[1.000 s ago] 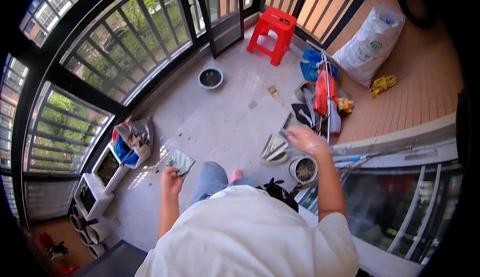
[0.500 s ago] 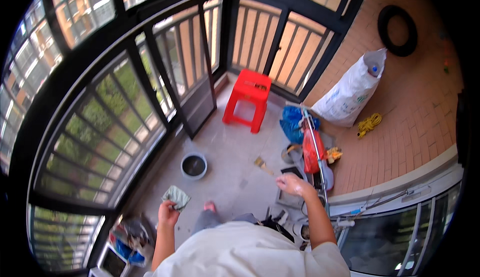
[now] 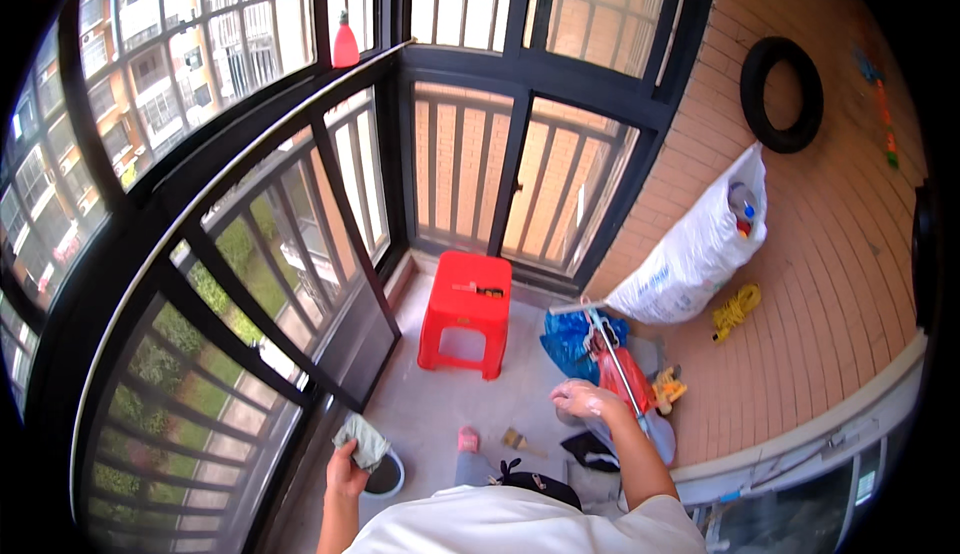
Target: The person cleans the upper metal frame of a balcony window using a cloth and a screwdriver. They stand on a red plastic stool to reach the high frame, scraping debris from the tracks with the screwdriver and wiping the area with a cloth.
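Fingers (image 3: pixel 345 450) of the left hand (image 3: pixel 345 473) pinch a crumpled pale green cloth (image 3: pixel 364 439), which overlaps the round basin (image 3: pixel 401 473) in view; whether cloth and basin touch, I cannot tell. The right hand (image 3: pixel 586 400), whitish patches on it, is near the red bag (image 3: pixel 624 382), its fingers bent, pressed together or not I cannot tell. A flat brush (image 3: pixel 514 439) lies on the floor (image 3: pixel 428 404) between the hands.

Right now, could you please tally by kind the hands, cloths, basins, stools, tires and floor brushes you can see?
Hands: 2 (left hand, right hand)
Cloth: 1, in the left hand
Basin: 1, partly hidden
Red stool: 1
Black tire: 1
Brush: 1
Total: 7
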The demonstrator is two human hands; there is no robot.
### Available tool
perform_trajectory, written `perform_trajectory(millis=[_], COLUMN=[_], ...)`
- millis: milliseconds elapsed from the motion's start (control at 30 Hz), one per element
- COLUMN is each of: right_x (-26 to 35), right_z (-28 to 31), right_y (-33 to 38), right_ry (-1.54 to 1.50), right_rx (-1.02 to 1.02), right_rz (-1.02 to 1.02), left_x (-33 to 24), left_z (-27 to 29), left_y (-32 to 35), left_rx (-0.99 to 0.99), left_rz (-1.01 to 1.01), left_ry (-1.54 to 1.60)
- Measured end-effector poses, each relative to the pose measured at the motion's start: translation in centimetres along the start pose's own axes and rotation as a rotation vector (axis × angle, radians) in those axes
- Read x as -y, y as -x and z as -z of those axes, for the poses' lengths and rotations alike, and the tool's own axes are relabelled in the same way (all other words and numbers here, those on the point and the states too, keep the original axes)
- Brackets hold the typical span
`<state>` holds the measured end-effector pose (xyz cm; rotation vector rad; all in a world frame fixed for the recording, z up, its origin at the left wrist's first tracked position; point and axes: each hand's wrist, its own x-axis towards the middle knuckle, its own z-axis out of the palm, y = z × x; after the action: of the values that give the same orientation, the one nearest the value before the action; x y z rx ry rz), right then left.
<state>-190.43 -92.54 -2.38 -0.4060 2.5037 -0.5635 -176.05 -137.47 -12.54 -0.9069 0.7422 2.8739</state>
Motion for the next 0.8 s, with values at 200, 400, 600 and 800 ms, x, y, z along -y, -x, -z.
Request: perform_trajectory(millis=[200,400,600,800], right_x=[-0.8,-2.1,-12.2,-12.7], right_z=[7.6,9.9,4.7,4.1], right_y=[-16.4,-30.9,-41.0,-45.5], right_ry=[-0.010,-0.197,-0.063,0.086], right_rx=[0.066,0.143,-0.107,-0.101], right_rz=[0.205,0.150,0.008,-0.253], left_x=[-1.1,-0.4,-0.6,-0.2], left_z=[-9.0,-13.5,-16.4,-18.2], left_y=[-6.9,-13.9,-22.3,-29.2], left_rx=[-0.149,-0.115,-0.163,-0.231], left_rz=[0.032,0.020,0.140,0.220], left_ry=[0.020,0.053,-0.061,-0.113])
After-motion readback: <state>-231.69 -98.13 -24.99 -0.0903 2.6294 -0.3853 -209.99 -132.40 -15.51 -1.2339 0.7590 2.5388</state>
